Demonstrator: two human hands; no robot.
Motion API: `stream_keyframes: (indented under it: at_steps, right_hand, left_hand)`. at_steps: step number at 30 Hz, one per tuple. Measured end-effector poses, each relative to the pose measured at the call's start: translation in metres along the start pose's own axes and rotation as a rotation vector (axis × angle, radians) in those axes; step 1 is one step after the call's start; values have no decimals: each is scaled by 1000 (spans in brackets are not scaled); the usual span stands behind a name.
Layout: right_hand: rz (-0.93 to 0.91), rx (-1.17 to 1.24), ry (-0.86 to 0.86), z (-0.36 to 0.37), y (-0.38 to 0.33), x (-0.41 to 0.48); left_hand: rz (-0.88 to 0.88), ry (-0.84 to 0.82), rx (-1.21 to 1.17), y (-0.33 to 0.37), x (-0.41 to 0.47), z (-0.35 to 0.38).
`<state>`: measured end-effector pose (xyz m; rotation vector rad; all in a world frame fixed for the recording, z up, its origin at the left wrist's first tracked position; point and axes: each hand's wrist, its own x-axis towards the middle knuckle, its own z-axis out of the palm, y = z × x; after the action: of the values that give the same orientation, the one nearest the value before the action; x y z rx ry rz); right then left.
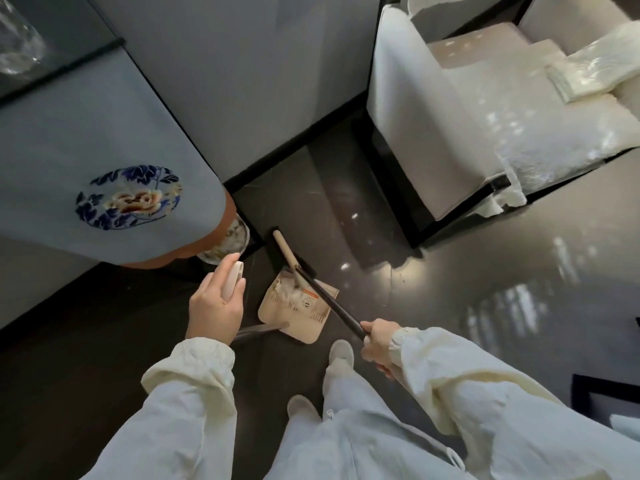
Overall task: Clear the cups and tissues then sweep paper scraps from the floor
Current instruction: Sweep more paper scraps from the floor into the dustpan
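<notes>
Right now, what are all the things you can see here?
Dustpan: one, cream, on the floor by the feet.
Paper scraps: small heap, white, in the dustpan.
Broom: one, dark handle and black head, over the dustpan.
Tablecloth: one, pale blue with a blue flower, left.
Round bin: one, pale, under the tablecloth's edge.
Armchair: one, cream, top right.
Floor: dark, shiny.
Shoes: two, pale.
Left hand: grips the dustpan's cream handle.
Right hand: grips the broom handle.
</notes>
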<state>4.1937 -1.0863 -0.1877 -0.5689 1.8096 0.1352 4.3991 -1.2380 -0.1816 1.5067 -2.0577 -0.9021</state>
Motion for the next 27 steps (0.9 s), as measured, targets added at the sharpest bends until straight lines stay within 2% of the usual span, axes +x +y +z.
stream_keyframes:
  at_steps: [5,9,16,21,27]
  right_hand:
    - [-20,97,-42,8,8,-43]
    - [-47,122,-55,23,-6,-80]
    - [-114,-15,-84,74,-45,-117]
    - [-75,-49,-167,86,-85,-134]
    - [-186,-235,-239,109,-148,-147]
  left_hand:
    - [30,15,9,-9,-27,-4]
    - [-27,115,17,-31,-70,-29]
    - [-177,351,-54,-74,-155,-88]
    - [-299,542,-33,-102,-219,-120]
    - [-527,815,-28,-129,-287,-144]
